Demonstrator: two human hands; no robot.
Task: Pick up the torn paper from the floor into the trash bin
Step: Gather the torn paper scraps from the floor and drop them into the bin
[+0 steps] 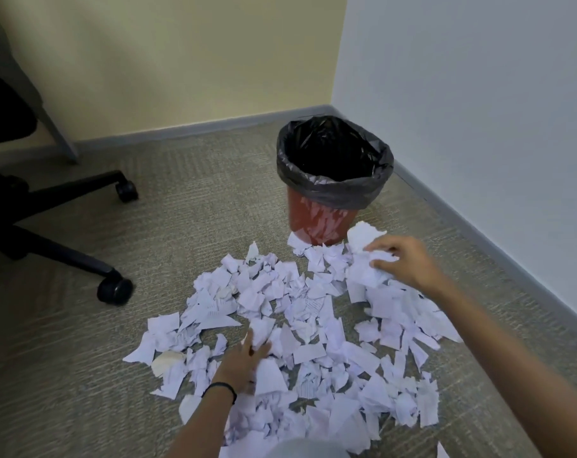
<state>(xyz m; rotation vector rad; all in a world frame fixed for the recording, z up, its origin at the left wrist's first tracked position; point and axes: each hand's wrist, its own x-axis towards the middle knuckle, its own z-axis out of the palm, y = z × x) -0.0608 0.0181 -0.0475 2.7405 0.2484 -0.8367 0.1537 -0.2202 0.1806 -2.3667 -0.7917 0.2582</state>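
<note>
Soft, even indoor light, faint shadows; wide-angle bending at edges (walls lean), left corner dim.

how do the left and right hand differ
The right hand grips a bunch of torn paper beside the trash bin; the left hand rests on scraps nearer the person, its grip unclear. The left wrist wears a black band; the right wrist is bare. Both are over the pile.
</note>
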